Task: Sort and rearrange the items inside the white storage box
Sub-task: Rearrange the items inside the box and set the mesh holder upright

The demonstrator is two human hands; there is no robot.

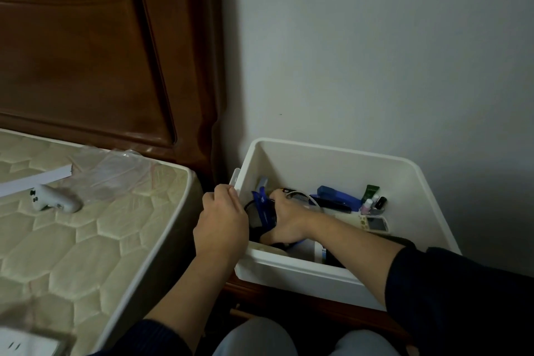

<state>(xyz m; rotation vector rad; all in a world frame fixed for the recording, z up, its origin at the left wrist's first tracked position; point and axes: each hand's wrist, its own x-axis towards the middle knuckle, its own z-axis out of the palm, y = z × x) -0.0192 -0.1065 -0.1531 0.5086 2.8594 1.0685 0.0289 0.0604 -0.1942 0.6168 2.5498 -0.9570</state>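
box (332,159) sat white and open against the wall (375,52), just beside the bed (115,240), on a dark wooden stand (289,295). your left hand (221,228) gripped its left rim, fingers curled over the edge near the handle. your right hand (289,221) reached down inside at the left end, among a blue clip (263,202) and a black cord (254,222); i could not tell whether its fingers were apart or clamped on anything, since they were hidden under the hand. a comb (300,196) lay touching that hand. farther right in the box lay a blue stapler (336,196), a green tube (370,192), small bottles (374,204) and a remote (375,223). on the bed lay a white controller (55,199), a plastic bag (115,173) and a white strip (34,179).
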